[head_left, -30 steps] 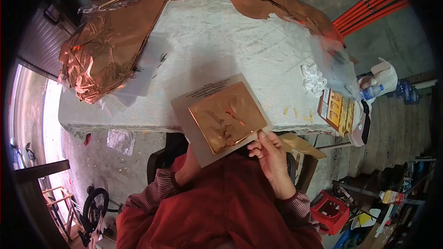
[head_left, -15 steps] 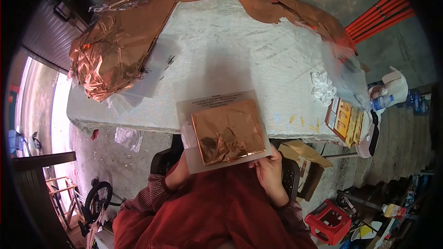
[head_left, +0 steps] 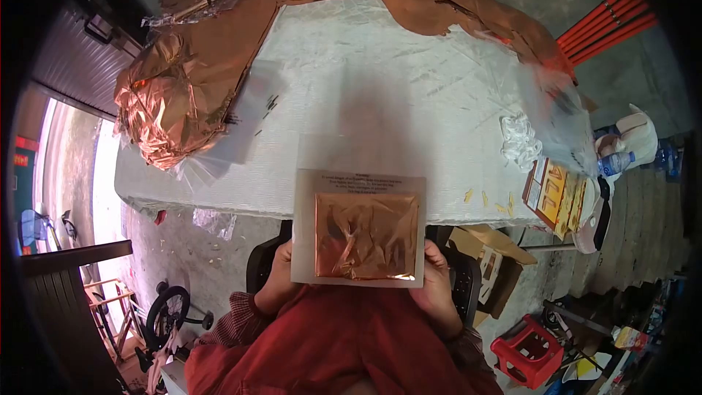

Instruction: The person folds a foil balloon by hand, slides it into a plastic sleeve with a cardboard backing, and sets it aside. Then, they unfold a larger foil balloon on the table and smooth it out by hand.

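Note:
A frosted plastic bag (head_left: 307, 190) with printed black text near its top is held up over my lap, by the front table edge. Inside lies a flat, folded packet of shiny copper-coloured foil (head_left: 365, 238), creased in the middle. My left hand (head_left: 278, 278) grips the bag's lower left edge, its fingers partly hidden behind the plastic. On the opposite side, my right hand (head_left: 437, 285) pinches the lower right edge.
Copper foil sheets (head_left: 212, 51) and clear bags (head_left: 256, 95) lie at the table's left. White ties (head_left: 519, 140), a yellow box (head_left: 559, 194) and small yellow strips are at the right. A red stool (head_left: 528, 351) stands on the floor.
The bag with the foil packet has turned from a tilt to nearly straight and come slightly lower and right. My left hand has shifted to its side edge; my view has turned slightly.

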A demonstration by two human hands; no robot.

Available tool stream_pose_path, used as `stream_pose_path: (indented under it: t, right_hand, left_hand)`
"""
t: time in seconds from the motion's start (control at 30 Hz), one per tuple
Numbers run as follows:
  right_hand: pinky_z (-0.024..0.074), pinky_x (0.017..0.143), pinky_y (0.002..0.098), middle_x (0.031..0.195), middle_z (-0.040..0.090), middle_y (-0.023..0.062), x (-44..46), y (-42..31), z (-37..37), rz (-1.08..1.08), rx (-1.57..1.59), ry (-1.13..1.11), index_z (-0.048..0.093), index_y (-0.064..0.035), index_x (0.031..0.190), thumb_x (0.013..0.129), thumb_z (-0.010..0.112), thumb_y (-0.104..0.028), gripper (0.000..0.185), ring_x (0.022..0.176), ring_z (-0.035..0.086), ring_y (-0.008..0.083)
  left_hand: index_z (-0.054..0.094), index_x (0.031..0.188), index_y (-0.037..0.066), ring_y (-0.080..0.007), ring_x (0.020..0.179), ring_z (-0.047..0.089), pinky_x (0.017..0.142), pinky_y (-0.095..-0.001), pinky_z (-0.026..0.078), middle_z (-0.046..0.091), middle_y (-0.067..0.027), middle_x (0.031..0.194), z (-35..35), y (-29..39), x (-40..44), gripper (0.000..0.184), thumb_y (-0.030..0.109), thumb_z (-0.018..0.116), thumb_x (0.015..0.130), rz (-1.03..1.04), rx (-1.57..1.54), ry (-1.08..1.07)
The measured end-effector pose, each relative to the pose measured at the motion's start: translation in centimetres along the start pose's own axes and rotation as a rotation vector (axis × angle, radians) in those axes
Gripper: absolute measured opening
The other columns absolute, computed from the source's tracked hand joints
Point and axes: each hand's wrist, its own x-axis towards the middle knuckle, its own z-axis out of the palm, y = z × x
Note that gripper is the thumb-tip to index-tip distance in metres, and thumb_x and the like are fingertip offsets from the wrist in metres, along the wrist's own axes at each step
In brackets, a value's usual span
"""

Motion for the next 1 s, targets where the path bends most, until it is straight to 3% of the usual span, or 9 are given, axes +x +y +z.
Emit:
stream_pose_path:
  t: [0.07,0.13,0.3,0.4,0.5,0.57,1.0]
  right_hand:
    - [0.0513,0.08,0.0256,0.102,0.066,0.0042,0.0,-0.5,0.2,0.027,-0.109,-0.019,0.06,-0.0024,0.108,0.093,0.056,-0.005,0.016,0.089,0.062,0.0103]
    - [0.0514,0.08,0.0258,0.101,0.066,0.004,0.2,-1.1,-0.6,0.088,-0.116,-0.05,0.061,-0.0027,0.108,0.093,0.056,-0.005,0.016,0.089,0.062,0.0102]
    - [0.0515,0.079,0.0261,0.098,0.067,0.0037,0.7,-0.8,-2.1,0.2,-0.161,-0.031,0.063,-0.0029,0.109,0.093,0.057,-0.005,0.018,0.086,0.062,0.0102]
    - [0.0511,0.078,0.0258,0.098,0.067,0.0037,1.3,-1.0,-2.6,0.223,-0.336,0.031,0.065,-0.0021,0.106,0.091,0.059,-0.005,0.017,0.086,0.062,0.0102]
    - [0.0502,0.078,0.0254,0.094,0.068,0.0032,1.6,-3.1,-1.7,0.302,-0.486,0.034,0.068,-0.0009,0.099,0.088,0.062,-0.006,0.013,0.086,0.061,0.0094]
    - [0.0498,0.074,0.0256,0.09,0.069,0.0041,2.1,-4.9,-1.1,0.23,-1.035,-0.142,0.07,0.0001,0.094,0.088,0.061,-0.004,0.011,0.085,0.062,0.0097]
    - [0.0482,0.068,0.0246,0.081,0.068,0.0029,4.3,-7.6,-1.0,0.302,-0.888,-0.179,0.069,0.0005,0.085,0.086,0.062,-0.003,0.009,0.079,0.061,0.0076]
  left_hand:
    - [0.066,0.094,0.002,-0.0036,0.075,0.06,0.067,-0.0203,0.05,0.067,0.0018,0.085,0.4,0.5,-0.1,0.011,-0.002,0.059,0.087,0.011,-0.044,-0.021]
    - [0.067,0.096,0.002,-0.0047,0.078,0.06,0.069,-0.0212,0.051,0.067,0.0012,0.089,1.5,1.4,-0.3,0.012,-0.002,0.059,0.088,-0.081,-0.07,0.111]
    - [0.067,0.104,0.003,-0.0064,0.08,0.061,0.071,-0.0227,0.052,0.068,0.0004,0.093,1.1,2.4,-0.5,0.019,-0.003,0.06,0.087,-0.183,-0.024,0.105]
    - [0.067,0.106,0.003,-0.0084,0.086,0.061,0.077,-0.025,0.052,0.068,-0.0009,0.097,0.5,2.8,-0.3,0.02,-0.001,0.062,0.087,-0.133,-0.048,0.042]
    - [0.067,0.107,0.002,-0.0111,0.099,0.059,0.084,-0.0284,0.05,0.067,-0.0033,0.105,-0.3,3.5,-0.2,0.02,0.003,0.065,0.087,-0.093,0.141,-0.061]
    - [0.065,0.111,0.001,-0.0136,0.11,0.055,0.089,-0.0306,0.048,0.065,-0.0048,0.11,-0.8,3.8,-0.1,0.026,0.007,0.068,0.085,-0.108,0.311,-0.137]
    - [0.064,0.114,0.001,-0.0146,0.113,0.053,0.089,-0.0311,0.047,0.065,-0.0048,0.109,2.2,9.5,1.4,0.03,0.009,0.069,0.085,-0.303,0.195,-0.085]
